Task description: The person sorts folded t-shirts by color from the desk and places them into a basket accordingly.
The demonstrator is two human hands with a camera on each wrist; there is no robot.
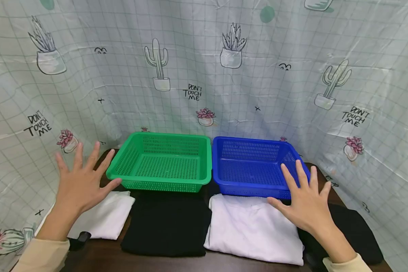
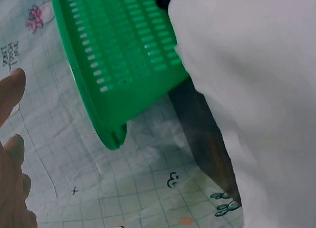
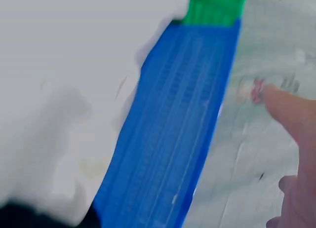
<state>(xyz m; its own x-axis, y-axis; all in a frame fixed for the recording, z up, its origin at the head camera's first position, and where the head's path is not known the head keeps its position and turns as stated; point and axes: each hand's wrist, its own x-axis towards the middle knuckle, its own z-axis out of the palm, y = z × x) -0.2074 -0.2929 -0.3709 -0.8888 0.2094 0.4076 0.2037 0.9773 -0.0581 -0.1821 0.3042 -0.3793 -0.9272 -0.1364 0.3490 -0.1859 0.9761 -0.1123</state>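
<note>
My left hand (image 1: 79, 185) is held up with fingers spread, left of a green plastic basket (image 1: 159, 187) and over a folded white cloth (image 1: 103, 217). Fingers spread too, my right hand (image 1: 307, 204) hovers by the front right of a blue plastic basket (image 1: 251, 191). Beneath that hand lie a folded white shirt (image 1: 251, 230) and a folded black cloth (image 1: 353, 230). Another folded black garment (image 1: 166, 226) sits in front of the green basket. Neither hand holds anything. In the left wrist view the white cloth (image 2: 261, 90) fills the right side; in the right wrist view the white shirt (image 3: 59, 90) covers the left.
The two baskets stand side by side at the back of a dark brown table (image 1: 149, 262). Behind and around them hangs a pale curtain (image 1: 122, 75) printed with a grid and potted cacti, close to the table's back and sides.
</note>
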